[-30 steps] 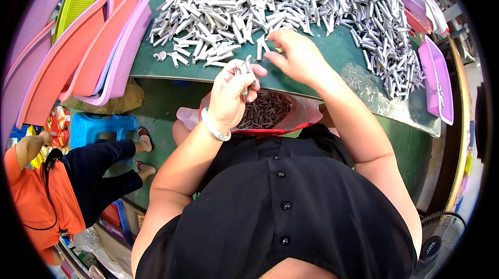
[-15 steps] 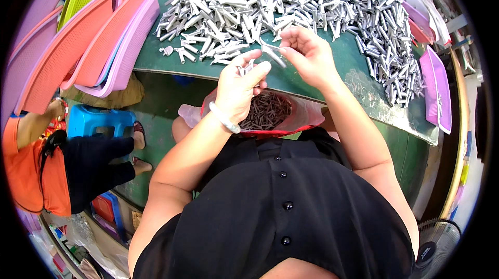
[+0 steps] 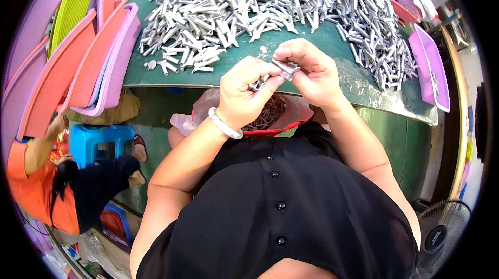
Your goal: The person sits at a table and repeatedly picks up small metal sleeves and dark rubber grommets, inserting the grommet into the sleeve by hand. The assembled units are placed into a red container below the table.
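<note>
Close together over the table's front edge, both my hands are closed on small grey tubular pieces. My left hand, with a pale bangle at the wrist, grips grey pieces between thumb and fingers. In my right hand is a grey tubular piece, pinched at the left hand's fingertips; how the pieces meet is partly hidden by fingers. Beyond them a large heap of similar grey pieces covers the green table. Below my hands sits an open red-rimmed bag holding thin brown rods.
Stacked pink, purple and green plastic baskets stand at the left. A purple basket lies at the table's right end. A person in orange is beside a blue stool at the left. A fan stands at lower right.
My hands have come together, and the right hand has brought its grey piece to the left hand's fingertips. The whole view has shifted slightly. The person in orange has moved their arm.
</note>
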A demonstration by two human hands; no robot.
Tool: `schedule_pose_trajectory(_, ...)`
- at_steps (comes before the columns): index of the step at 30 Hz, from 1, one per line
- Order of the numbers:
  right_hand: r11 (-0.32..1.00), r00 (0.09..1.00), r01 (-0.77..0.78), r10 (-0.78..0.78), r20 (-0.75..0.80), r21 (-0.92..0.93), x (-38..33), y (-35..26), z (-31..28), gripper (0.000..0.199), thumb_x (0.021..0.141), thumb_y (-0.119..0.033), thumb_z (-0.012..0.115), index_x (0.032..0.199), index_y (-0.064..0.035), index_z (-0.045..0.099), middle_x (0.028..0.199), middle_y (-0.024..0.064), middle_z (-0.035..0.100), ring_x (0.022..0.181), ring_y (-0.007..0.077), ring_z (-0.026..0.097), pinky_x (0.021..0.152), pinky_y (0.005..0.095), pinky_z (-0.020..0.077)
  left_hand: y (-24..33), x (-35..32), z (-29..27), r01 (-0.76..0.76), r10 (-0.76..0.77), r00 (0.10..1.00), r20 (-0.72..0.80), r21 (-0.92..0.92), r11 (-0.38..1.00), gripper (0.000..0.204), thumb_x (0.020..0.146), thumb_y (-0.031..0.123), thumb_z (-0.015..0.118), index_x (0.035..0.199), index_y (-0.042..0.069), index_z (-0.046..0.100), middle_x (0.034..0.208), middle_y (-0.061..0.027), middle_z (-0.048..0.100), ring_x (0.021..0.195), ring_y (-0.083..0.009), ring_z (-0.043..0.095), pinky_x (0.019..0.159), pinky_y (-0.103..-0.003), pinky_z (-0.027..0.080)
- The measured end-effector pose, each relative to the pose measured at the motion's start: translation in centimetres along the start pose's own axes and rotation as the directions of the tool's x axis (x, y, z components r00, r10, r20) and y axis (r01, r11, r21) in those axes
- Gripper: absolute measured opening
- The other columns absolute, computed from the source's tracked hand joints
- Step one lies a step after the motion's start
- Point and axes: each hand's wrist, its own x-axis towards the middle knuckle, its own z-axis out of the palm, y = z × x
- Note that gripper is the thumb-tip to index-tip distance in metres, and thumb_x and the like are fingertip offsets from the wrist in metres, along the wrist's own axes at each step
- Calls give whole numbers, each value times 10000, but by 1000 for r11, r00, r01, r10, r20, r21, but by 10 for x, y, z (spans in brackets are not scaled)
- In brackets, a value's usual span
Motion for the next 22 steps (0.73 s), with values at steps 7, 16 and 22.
schedule_pose_trajectory(7,931,985,158,-174,-19,-329,0,-10,-8,294,745,139,571,992,-11,623,920,97,611,832,185,611,728,273,493,-5,0,9,153,-155,988,-3,-159,975,117,794,-1,692,905,16,656,834,-54,605,709,-109,538,625,-230,418)
schedule_pose_trajectory(16,924,984,136,-167,-55,-358,-15,-17,-25,269,741,122,583,969,-12,632,905,102,610,810,207,616,710,277,490,-2,4,29,184,-173,982,78,-164,969,109,796,-2,683,898,13,647,828,-54,602,729,-127,537,657,-238,416)
schedule_pose_trajectory(22,918,992,83,-113,-56,-388,-26,-20,-38,255,751,104,587,971,-16,636,950,97,608,830,218,620,727,284,497,0,7,39,181,-164,979,120,-149,972,103,802,7,686,896,32,652,861,-49,619,749,-144,547,684,-255,425)
